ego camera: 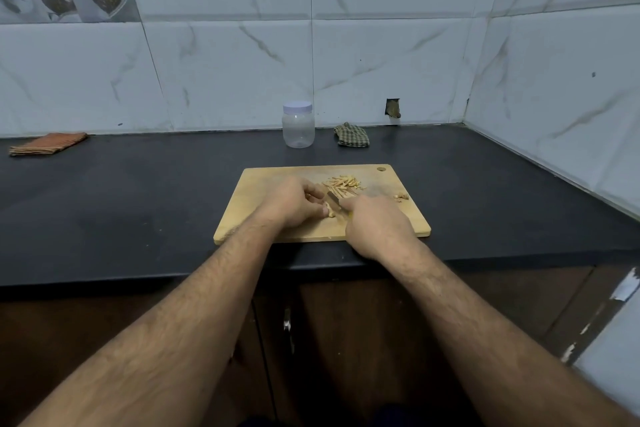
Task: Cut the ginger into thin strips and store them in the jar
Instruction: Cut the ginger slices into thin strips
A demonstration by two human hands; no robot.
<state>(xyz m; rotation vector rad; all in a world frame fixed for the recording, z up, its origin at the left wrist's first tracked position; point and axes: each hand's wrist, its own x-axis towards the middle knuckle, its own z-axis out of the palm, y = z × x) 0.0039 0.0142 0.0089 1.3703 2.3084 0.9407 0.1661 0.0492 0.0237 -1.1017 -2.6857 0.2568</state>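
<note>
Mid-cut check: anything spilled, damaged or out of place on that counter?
Nothing spilled: the ginger strips sit piled on the cutting board. Odd spots: a rough hole broken through the wall tile behind the checked cloth, and the jar is still lidded.

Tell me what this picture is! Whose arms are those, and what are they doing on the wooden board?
A person wears a camera on their head, so you see their own arms from above. On the dark counter lies a wooden cutting board. The left hand holds a piece of ginger steady. The right hand has its grip round a knife and slices. A pile of thin ginger strips lies behind. At the back stands a jar with its lid on, beside two cloths.
</note>
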